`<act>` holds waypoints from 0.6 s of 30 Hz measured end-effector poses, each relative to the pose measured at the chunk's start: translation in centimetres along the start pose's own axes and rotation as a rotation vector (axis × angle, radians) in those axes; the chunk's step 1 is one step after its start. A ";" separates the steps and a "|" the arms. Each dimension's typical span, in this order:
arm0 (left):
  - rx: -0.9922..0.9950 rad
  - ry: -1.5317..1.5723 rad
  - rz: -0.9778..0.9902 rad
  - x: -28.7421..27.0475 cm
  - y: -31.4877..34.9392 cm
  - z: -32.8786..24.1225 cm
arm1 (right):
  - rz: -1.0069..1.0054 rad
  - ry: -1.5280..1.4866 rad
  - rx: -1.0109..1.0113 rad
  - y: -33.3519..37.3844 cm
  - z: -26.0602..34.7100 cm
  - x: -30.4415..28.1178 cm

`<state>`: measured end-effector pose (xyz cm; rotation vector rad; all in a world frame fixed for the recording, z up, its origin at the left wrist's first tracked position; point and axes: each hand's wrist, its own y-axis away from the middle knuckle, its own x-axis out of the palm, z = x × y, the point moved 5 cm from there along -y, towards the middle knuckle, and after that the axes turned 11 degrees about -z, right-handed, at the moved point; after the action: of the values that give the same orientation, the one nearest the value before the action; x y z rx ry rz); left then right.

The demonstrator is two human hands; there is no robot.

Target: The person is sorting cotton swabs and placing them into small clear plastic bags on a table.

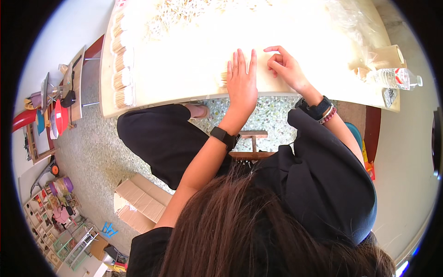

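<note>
My left hand (242,83) lies flat on the bright tabletop (184,87) near its front edge, fingers stretched and slightly spread. Beside it, partly covered by the hand, is a small bunch of thin wooden sticks (224,79) that look like cotton swabs. Just to the right, my right hand (287,69) hovers over or rests on the table; I cannot tell which. Its index finger reaches out while the others curl loosely, and nothing shows in it. At the far side lies a loose heap of similar sticks (177,16), washed out by glare.
Bundles of sticks with white ends (122,87) line the table's left edge. At the right stand a clear plastic bottle (399,78), a tan roll (390,56) and crumpled clear plastic (355,27). An open cardboard box (143,198) sits on the floor to the left.
</note>
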<state>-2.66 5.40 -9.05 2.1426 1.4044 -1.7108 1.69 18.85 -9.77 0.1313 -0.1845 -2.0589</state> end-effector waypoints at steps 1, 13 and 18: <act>0.006 0.003 -0.005 -0.1 -0.2 -0.3 | -0.004 0.002 -0.007 0.1 0.1 -0.2; -0.256 0.208 -0.126 -6.1 -1.8 7.9 | -0.022 0.560 -0.214 0.1 1.9 2.0; -0.074 0.136 -0.041 -5.1 -0.9 7.9 | 0.022 0.812 -0.668 0.3 2.8 4.6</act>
<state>-9.01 -1.47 -7.59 2.2428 1.5294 -1.5261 -0.69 14.84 -7.08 0.5206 0.9771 -1.7858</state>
